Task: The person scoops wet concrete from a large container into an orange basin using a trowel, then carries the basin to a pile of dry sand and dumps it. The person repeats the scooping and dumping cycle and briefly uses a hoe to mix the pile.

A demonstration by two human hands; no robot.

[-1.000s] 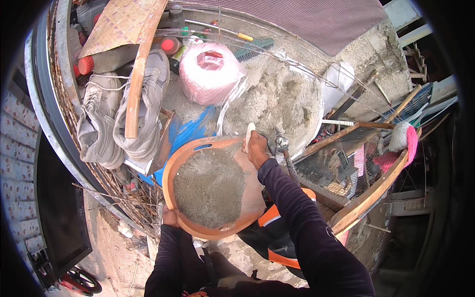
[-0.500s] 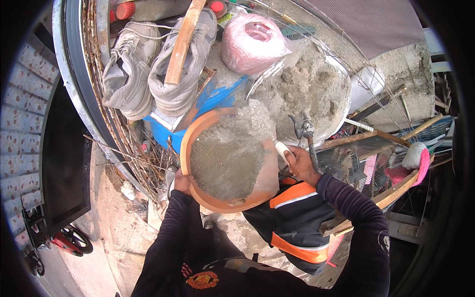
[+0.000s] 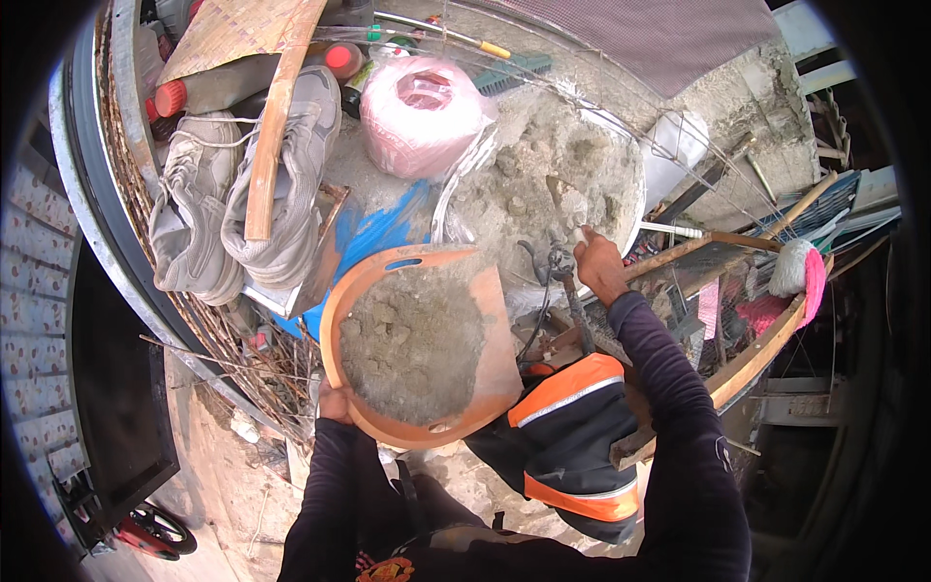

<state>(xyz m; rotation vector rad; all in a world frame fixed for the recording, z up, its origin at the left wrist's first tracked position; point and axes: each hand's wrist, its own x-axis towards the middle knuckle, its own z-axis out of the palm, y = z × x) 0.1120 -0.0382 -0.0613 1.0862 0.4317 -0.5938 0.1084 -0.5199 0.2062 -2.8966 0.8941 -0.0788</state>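
My left hand (image 3: 335, 401) grips the near-left rim of a round orange plastic pan (image 3: 502, 341), which holds a layer of lumpy grey cement mix (image 3: 412, 339). One side of the pan is flat and low, and a slot is cut in its far rim. Beyond and to the right, my right hand (image 3: 599, 264) is closed around a trowel (image 3: 569, 202), mostly hiding its handle. The blade rests in a heap of grey mix (image 3: 519, 160) on a white sheet or sack. A dark-gripped hand tool (image 3: 551, 262) lies just left of my right hand.
Grey shoes (image 3: 194, 218) with a wooden strip (image 3: 274, 136) across them stand at the left. A pink twine roll (image 3: 412, 136) sits at the back. A black and orange garment (image 3: 572, 446) hangs near my right arm, beside wooden pieces (image 3: 747, 373) and wire mesh.
My right hand has moved the trowel from the pan's right side to the heap. The mix in the pan looks lumpier. The view has shifted, and my left hand still holds the pan.
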